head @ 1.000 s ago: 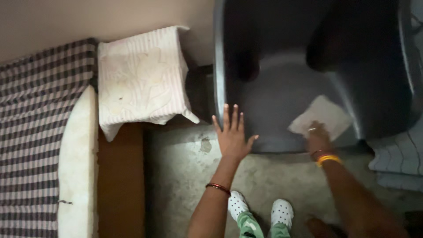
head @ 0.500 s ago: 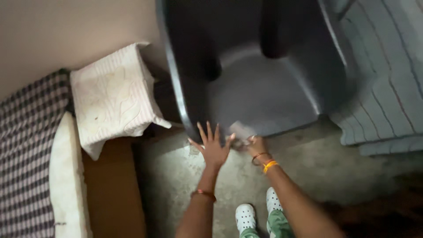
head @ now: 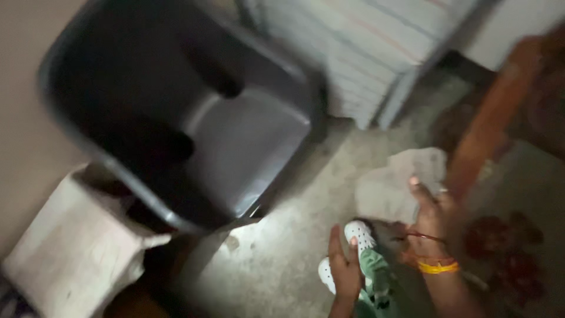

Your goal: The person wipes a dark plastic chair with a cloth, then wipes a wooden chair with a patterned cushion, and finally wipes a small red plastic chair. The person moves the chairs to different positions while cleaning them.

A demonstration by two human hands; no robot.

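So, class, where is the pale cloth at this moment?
In the head view, the pale cloth hangs right of centre from the right hand, above the concrete floor and right of the dark plastic chair.

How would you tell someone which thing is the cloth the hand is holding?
Find the big dark chair at upper left, then look right across the grey floor. There the right hand, with a yellow bangle at its wrist, grips a pale crumpled cloth held above the floor. It is small, limp and plain, unlike the striped fabric behind it.
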